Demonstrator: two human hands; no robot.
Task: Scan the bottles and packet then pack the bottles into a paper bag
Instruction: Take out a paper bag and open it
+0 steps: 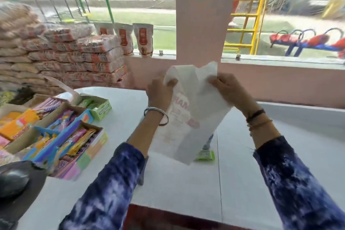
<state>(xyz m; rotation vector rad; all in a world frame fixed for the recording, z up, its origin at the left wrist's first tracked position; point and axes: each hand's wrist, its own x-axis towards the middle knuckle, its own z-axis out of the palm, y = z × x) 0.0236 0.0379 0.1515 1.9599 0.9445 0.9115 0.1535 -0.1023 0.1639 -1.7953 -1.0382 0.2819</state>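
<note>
White counter (pixel 186 183) across the lower half of the frame, its surface seamed into panels by a thin vertical joint right of centre; a dark red edge shows at the bottom centre. Both hands raised above the counter at centre frame, holding a white paper bag (pixel 188 110) with faded pink lettering; left hand (pixel 160 92) clenched on the bag's upper left edge, right hand (pixel 226 87) pinching its upper right edge, the bag hanging down between them with its lower end close above the counter. Behind the bag's lower end, a green packet (pixel 205 155) on the counter, with part of a bottle (pixel 208 143) just beside it, mostly hidden by the bag. Sleeves of mottled blue and white; a metal bangle (pixel 156 115) on the left wrist, dark bands (pixel 256 115) on the right. Left of frame: open cardboard boxes (pixel 56 132) of brightly wrapped sweets on the counter; a dark rounded object (pixel 15 180) at the lower left, too blurred to identify. Upper left: sacks (pixel 74 58) stacked high against a pink wall (pixel 280 84); three pouches (pixel 124 38) upright on the window sill. A pink pillar (pixel 203 15) at upper centre divides the windows; beyond the glass, grass, a yellow ladder frame (pixel 246 15) and red-and-blue playground seats (pixel 306 42) at upper right.
</note>
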